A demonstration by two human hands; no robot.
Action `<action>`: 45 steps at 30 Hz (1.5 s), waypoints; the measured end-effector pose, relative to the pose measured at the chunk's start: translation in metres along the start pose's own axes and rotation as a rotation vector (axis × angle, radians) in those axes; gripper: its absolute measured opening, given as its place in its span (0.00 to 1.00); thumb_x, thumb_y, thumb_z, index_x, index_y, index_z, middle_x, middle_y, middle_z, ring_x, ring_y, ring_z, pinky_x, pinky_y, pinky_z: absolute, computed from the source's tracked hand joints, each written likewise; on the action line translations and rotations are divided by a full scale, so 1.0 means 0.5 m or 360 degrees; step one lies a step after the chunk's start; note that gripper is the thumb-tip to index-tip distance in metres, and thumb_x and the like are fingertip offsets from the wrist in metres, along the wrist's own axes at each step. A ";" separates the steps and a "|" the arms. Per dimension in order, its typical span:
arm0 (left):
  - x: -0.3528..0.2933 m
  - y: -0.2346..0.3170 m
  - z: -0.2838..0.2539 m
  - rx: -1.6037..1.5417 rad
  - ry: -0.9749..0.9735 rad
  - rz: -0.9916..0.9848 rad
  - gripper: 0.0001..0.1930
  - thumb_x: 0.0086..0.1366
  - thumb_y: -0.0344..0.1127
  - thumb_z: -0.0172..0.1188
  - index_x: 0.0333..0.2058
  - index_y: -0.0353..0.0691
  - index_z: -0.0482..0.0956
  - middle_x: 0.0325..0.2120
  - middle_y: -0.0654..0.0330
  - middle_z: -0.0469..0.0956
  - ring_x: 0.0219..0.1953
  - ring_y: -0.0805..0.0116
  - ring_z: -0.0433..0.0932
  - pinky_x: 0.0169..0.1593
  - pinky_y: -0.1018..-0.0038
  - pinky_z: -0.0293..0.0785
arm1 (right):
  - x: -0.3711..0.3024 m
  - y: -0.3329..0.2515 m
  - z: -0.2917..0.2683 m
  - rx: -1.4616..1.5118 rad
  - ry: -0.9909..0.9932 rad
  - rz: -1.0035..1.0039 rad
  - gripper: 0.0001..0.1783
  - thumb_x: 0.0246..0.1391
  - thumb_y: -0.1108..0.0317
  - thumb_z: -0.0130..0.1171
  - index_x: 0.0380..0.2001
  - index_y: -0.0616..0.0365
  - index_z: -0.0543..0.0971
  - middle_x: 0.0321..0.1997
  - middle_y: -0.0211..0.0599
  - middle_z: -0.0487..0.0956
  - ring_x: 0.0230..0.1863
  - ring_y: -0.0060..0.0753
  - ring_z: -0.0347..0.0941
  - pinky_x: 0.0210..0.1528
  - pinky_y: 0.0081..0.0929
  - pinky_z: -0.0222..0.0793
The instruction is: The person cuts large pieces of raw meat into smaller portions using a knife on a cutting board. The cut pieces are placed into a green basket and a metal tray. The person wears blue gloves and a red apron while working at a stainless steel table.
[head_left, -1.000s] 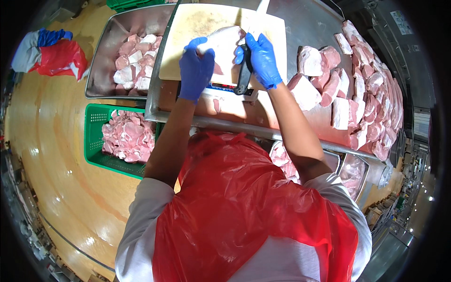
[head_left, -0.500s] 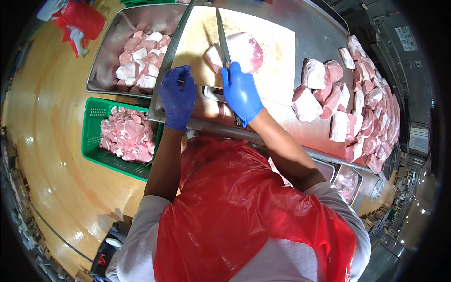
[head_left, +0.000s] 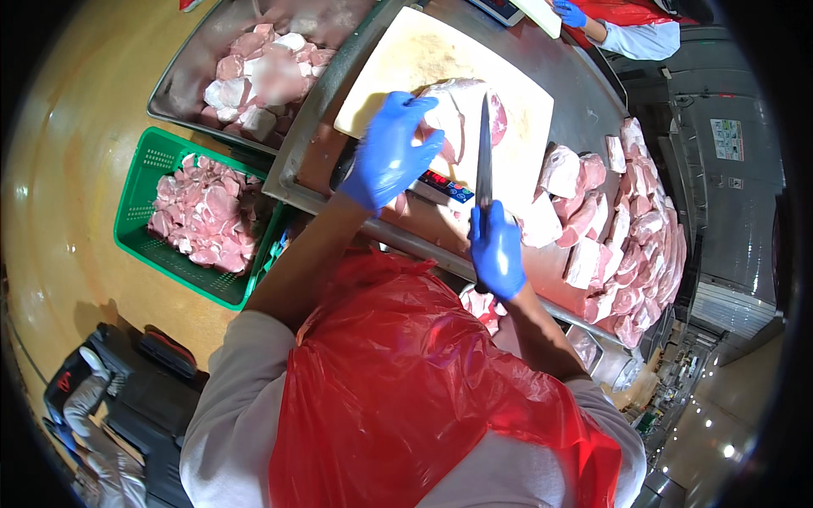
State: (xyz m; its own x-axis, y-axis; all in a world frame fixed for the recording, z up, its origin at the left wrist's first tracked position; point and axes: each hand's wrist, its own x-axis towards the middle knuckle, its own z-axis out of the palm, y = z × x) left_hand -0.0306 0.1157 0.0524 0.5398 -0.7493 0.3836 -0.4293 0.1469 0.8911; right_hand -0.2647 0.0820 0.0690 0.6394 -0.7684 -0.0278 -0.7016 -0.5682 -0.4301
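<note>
A pale piece of raw meat (head_left: 474,100) with a white fat side lies on the cream cutting board (head_left: 398,59). A cut line runs down its left part, marking off a slice. My left hand (head_left: 394,157), blue-gloved, is at the meat's left end with thumb and fingers spread; whether the fingertips touch it, I cannot tell. In my right hand (head_left: 498,254), also gloved in blue, is the handle of a long knife (head_left: 484,152). Its blade points away from me, over or beside the meat's right part. Under the board's near edge shows a scale (head_left: 445,186) with a lit red display.
Meat chunks fill part of a steel bin (head_left: 190,72) at left, one piece blurred above them. Below it, a green crate (head_left: 135,190) holds smaller pieces. Many meat strips (head_left: 631,254) are heaped on the steel table's right. A co-worker's gloved hand (head_left: 569,13) appears at the far edge.
My left hand has moved right, up to the meat, its fingers spreading wider. The knife has shifted right and nearer to me. A cut line now shows in the meat. The whole view has turned.
</note>
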 end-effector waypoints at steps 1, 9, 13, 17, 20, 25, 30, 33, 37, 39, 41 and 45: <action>0.009 -0.015 0.023 0.0172 0.0030 0.0015 0.13 0.57 0.32 0.67 0.40 0.34 0.82 0.34 0.49 0.78 0.34 0.57 0.78 0.39 0.68 0.76 | 0.035 -0.027 -0.001 0.0088 0.0027 0.0080 0.08 0.66 0.69 0.53 0.39 0.64 0.70 0.22 0.58 0.76 0.22 0.61 0.76 0.22 0.47 0.68; 0.033 -0.110 0.018 -0.0672 0.0142 -0.0477 0.05 0.53 0.20 0.67 0.25 0.36 0.80 0.21 0.65 0.80 0.25 0.81 0.75 0.31 0.81 0.73 | 0.231 -0.171 0.054 0.0005 0.0068 -0.0003 0.12 0.65 0.68 0.48 0.38 0.69 0.70 0.27 0.65 0.79 0.31 0.69 0.78 0.35 0.56 0.75; 0.027 -0.100 0.014 -0.0607 0.0171 -0.0543 0.05 0.52 0.21 0.68 0.25 0.35 0.80 0.21 0.65 0.79 0.25 0.81 0.74 0.30 0.80 0.73 | 0.182 -0.145 0.082 -0.0453 -0.0186 -0.0024 0.11 0.62 0.71 0.46 0.44 0.68 0.70 0.29 0.61 0.81 0.33 0.65 0.80 0.37 0.54 0.77; 0.014 -0.123 -0.052 -0.0614 0.0316 -0.0524 0.07 0.52 0.23 0.70 0.24 0.35 0.78 0.20 0.68 0.75 0.25 0.82 0.71 0.30 0.79 0.70 | 0.038 -0.070 0.033 -0.0749 -0.0678 0.0097 0.10 0.64 0.70 0.46 0.42 0.67 0.68 0.28 0.60 0.81 0.31 0.64 0.80 0.33 0.52 0.76; -0.026 -0.178 -0.205 0.0195 0.0196 -0.0517 0.06 0.54 0.24 0.66 0.24 0.37 0.76 0.22 0.69 0.74 0.27 0.83 0.69 0.31 0.80 0.67 | -0.050 -0.033 -0.058 -0.0611 -0.0652 0.0065 0.10 0.65 0.68 0.50 0.42 0.65 0.68 0.27 0.57 0.81 0.29 0.63 0.80 0.29 0.52 0.73; -0.356 -0.427 -0.569 0.1797 -0.0070 -0.0658 0.09 0.60 0.29 0.62 0.39 0.33 0.82 0.32 0.53 0.83 0.33 0.69 0.81 0.39 0.72 0.76 | -0.070 0.029 -0.107 0.0544 -0.0039 0.0626 0.13 0.70 0.63 0.53 0.35 0.63 0.73 0.22 0.38 0.77 0.21 0.31 0.75 0.24 0.31 0.70; -0.316 -0.316 -0.644 0.1081 0.0085 -0.1220 0.18 0.66 0.27 0.57 0.54 0.28 0.76 0.47 0.48 0.82 0.47 0.62 0.81 0.53 0.71 0.76 | 0.038 0.131 -0.081 0.1378 0.0527 0.0616 0.13 0.72 0.63 0.48 0.39 0.63 0.74 0.31 0.39 0.80 0.31 0.30 0.78 0.36 0.28 0.75; -0.184 -0.262 -0.539 0.0728 0.0220 -0.0583 0.16 0.69 0.24 0.55 0.54 0.29 0.77 0.47 0.54 0.82 0.47 0.69 0.79 0.54 0.72 0.74 | 0.113 0.144 -0.074 0.1931 0.0570 0.0544 0.15 0.73 0.62 0.47 0.45 0.65 0.74 0.41 0.44 0.81 0.43 0.36 0.79 0.50 0.37 0.78; -0.124 -0.169 -0.407 -0.0001 0.0349 -0.0800 0.14 0.70 0.25 0.57 0.53 0.33 0.80 0.48 0.56 0.82 0.47 0.68 0.79 0.54 0.70 0.76 | 0.149 0.146 -0.056 0.2351 0.0346 0.0698 0.21 0.71 0.58 0.50 0.54 0.66 0.71 0.55 0.50 0.77 0.55 0.48 0.75 0.58 0.54 0.76; -0.161 -0.225 -0.398 -0.0950 0.0351 -0.0806 0.13 0.69 0.24 0.57 0.52 0.33 0.80 0.47 0.56 0.82 0.46 0.66 0.81 0.53 0.70 0.77 | 0.152 0.144 -0.028 0.2634 0.0129 0.0758 0.22 0.70 0.56 0.52 0.55 0.66 0.71 0.55 0.50 0.77 0.55 0.49 0.75 0.58 0.57 0.76; -0.193 -0.190 -0.351 0.0161 -0.0034 -0.0378 0.13 0.68 0.25 0.59 0.50 0.32 0.80 0.46 0.55 0.83 0.45 0.65 0.81 0.52 0.71 0.77 | 0.149 0.079 0.001 0.2659 0.0034 0.0823 0.17 0.69 0.59 0.51 0.49 0.62 0.73 0.45 0.46 0.79 0.50 0.45 0.77 0.53 0.53 0.78; -0.174 -0.148 -0.291 -0.0034 -0.0037 -0.0692 0.14 0.67 0.28 0.61 0.50 0.32 0.80 0.43 0.55 0.83 0.45 0.70 0.81 0.51 0.72 0.77 | 0.257 -0.012 -0.003 0.2812 0.0114 0.0610 0.10 0.67 0.64 0.55 0.46 0.57 0.76 0.37 0.36 0.79 0.39 0.35 0.77 0.46 0.41 0.78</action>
State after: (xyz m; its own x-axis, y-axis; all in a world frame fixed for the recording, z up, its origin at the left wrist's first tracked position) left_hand 0.0598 0.2640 -0.0116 0.6503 -0.7589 -0.0341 -0.1502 -0.1725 0.9735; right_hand -0.1791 -0.0137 0.0694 0.4930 -0.8045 -0.3312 0.3653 0.5370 -0.7604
